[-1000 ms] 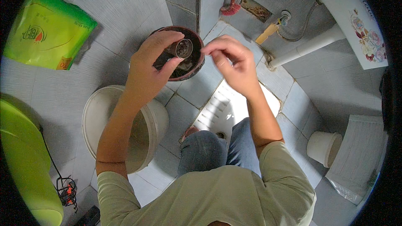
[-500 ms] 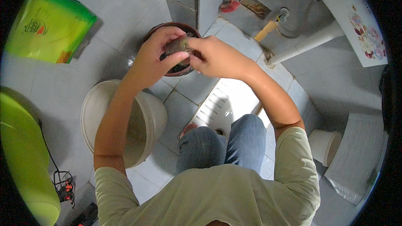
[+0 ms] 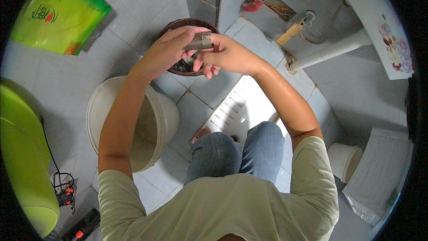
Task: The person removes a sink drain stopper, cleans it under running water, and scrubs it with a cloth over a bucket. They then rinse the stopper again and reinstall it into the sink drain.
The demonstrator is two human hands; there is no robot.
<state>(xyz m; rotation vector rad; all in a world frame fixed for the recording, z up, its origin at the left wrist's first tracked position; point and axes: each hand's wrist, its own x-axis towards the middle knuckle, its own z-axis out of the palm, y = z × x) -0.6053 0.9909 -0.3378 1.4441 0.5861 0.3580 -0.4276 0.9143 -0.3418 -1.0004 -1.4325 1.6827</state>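
Between my hands, above a dark red bin (image 3: pixel 212 26), is a small grey cylinder of fine mesh, like a filter screen (image 3: pixel 195 43), with a paler band at its right end. My left hand (image 3: pixel 166 50) is closed round its left part, thumb on top. At the right end, my right hand (image 3: pixel 232 55) grips it with the index finger, while its thumb and lower fingers curl beneath. A thin dark piece shows near the right thumb; I cannot make out what it is. Dark and whitish matter lies in the bin below.
A large white bucket (image 3: pixel 167 111) lies tilted under my left forearm. In front of my knees is a white squat toilet (image 3: pixel 243 102). A green package (image 3: pixel 62 13) is at the far left. A white pipe (image 3: pixel 332 52), a cistern (image 3: pixel 379 27) and a small white bin (image 3: pixel 343 160) stand right.
The mesh cylinder has turned to lie more level, showing its pale end band. My right fingers have loosened and extended downward. The view has shifted slightly.
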